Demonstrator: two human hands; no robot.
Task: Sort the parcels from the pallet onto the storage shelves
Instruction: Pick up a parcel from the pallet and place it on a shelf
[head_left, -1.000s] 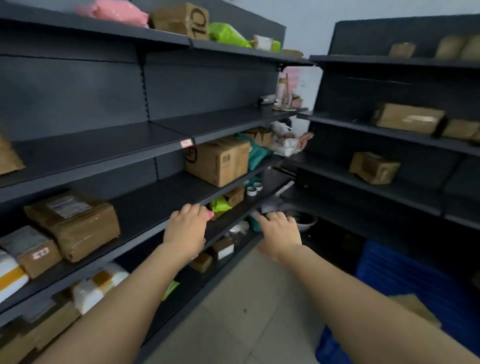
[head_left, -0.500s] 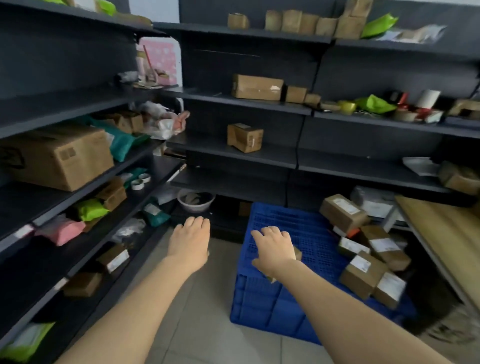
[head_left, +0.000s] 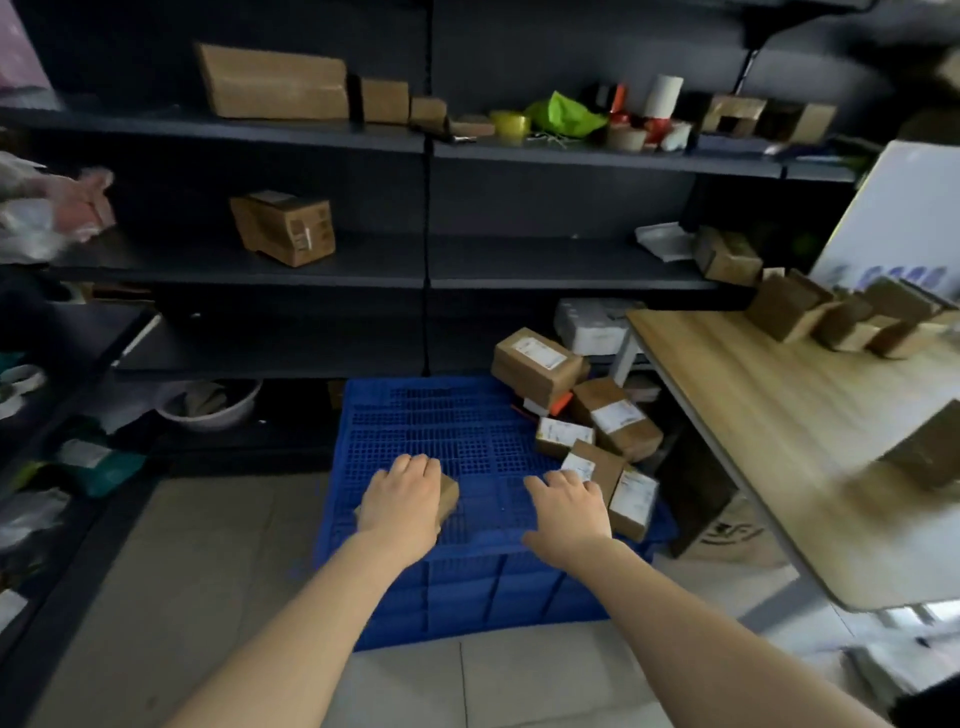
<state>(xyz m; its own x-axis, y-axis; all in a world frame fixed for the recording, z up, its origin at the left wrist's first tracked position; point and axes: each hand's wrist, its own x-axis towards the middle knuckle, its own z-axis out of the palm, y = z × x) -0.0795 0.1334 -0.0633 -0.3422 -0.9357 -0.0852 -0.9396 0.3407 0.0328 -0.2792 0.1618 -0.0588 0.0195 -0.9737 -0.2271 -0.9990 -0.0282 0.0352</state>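
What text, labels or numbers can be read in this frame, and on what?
None is legible.
White labels on the parcels on the blue pallet: too blurred.
Blue print on the white board: blurred.
Dark print on the brown packaging under the table: unreadable.

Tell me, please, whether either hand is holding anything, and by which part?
The right hand holds nothing. The left hand covers a small parcel on the pallet; whether it grips it cannot be told.
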